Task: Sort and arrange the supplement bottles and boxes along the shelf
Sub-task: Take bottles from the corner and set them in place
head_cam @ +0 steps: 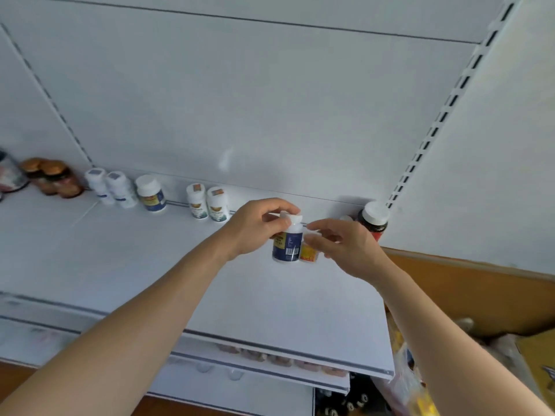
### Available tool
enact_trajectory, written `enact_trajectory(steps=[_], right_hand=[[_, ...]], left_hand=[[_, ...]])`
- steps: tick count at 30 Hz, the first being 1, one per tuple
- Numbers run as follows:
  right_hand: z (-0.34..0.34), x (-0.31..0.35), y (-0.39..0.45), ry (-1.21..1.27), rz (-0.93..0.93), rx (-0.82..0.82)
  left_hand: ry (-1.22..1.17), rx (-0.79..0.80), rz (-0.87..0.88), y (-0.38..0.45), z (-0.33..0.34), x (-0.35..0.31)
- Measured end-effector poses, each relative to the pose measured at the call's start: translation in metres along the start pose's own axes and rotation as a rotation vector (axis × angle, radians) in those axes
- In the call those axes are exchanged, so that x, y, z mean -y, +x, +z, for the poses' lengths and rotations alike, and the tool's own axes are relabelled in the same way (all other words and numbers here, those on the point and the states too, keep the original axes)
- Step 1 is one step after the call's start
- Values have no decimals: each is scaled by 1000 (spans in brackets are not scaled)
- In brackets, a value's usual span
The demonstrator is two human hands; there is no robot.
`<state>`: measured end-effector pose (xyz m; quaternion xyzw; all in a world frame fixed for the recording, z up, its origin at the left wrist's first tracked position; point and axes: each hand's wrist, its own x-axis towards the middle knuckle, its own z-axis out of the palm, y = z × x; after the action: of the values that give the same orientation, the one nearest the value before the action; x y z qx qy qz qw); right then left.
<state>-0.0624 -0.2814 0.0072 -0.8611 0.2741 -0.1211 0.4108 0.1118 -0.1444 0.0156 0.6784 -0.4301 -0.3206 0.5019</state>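
The left hand [258,226] grips the blue bottle [286,246] with fingers curled around its white cap and neck; the bottle is tilted slightly, and whether its base rests on the shelf [150,265] or hangs just above it cannot be told. Touching the blue bottle's right side is a smaller yellow bottle [309,252]. The right hand [345,244] closes over it with curled fingers, though the hand hides the contact, so it probably holds the bottle.

Both look like rigid plastic, light, with glossy labels that are likely a little slick. The ribbed cap or the shoulder just under it seems the surest hold. The body is wide enough for a full wrap if the bottle has to travel. Neither should crush or break in handling, but a tall narrow bottle set down off-level could tip.

All caps are on, so no contents show. Right of the blue bottle, against the back wall, stands a dark bottle [374,220] with a white cap. Left of it along the wall stand two green-label bottles [207,202], then one blue-label bottle [150,193], two white bottles [109,186] and two amber jars [52,181]. Below and right of the blue bottle, a cardboard box [480,295] holds blurred packets.
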Motion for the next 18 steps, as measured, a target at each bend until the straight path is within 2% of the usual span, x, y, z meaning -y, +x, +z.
enact_trajectory(steps=[11, 18], right_hand=[[81, 75, 4, 133, -66, -35], [158, 132, 6, 65, -77, -27]], left_hand=[[-75, -102, -43, -64, -84, 33], [-38, -130, -78, -116, -163, 60]])
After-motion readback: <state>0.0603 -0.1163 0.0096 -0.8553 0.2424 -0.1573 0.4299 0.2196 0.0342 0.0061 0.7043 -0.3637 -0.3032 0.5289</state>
